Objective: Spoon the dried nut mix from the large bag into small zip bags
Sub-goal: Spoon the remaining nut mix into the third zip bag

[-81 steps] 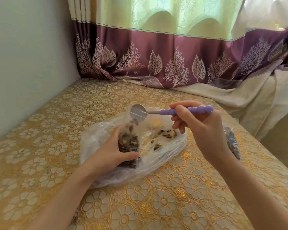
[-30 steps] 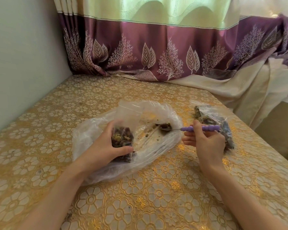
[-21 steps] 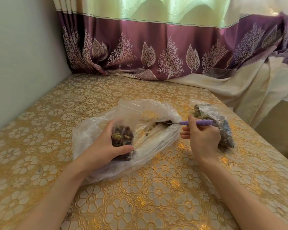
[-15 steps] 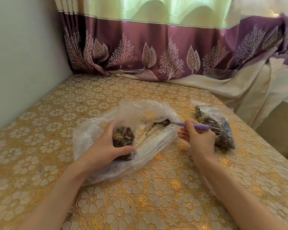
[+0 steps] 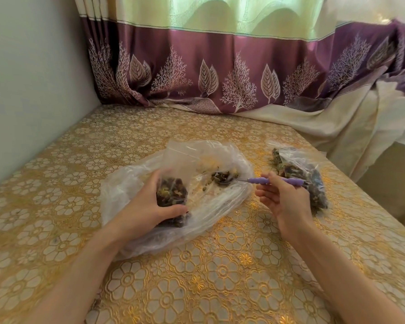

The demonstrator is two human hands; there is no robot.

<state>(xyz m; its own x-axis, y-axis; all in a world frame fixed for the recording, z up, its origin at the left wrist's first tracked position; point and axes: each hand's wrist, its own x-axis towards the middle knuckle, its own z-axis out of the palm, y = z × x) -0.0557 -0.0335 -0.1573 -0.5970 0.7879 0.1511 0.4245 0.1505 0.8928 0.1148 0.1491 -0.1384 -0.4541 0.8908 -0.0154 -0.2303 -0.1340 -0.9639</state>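
while the left hand (image 5: pixel 147 206) curls round a small zip bag (image 5: pixel 172 195), thumb across its lower front and fingers behind it, the bag stands upright with its clear top open above the fingers and its lower half packed with dark nut mix. under and around that hand spreads the large bag (image 5: pixel 222 204), crumpled and lying flat on the gold flower-patterned tablecloth (image 5: pixel 220 272). the right hand (image 5: pixel 285 202) pinches the purple handle of a spoon (image 5: pixel 262 180) between thumb and fingers, palm turned inward. from this hand the spoon reaches toward the left hand, its bowl down inside the large bag among a small heap of nut mix (image 5: pixel 223 177). just beyond the right hand, on its outer side, lies a filled zip bag (image 5: pixel 306 176) on the cloth. past both hands a purple leaf-printed curtain (image 5: pixel 220 78) hangs down to the table's far edge.
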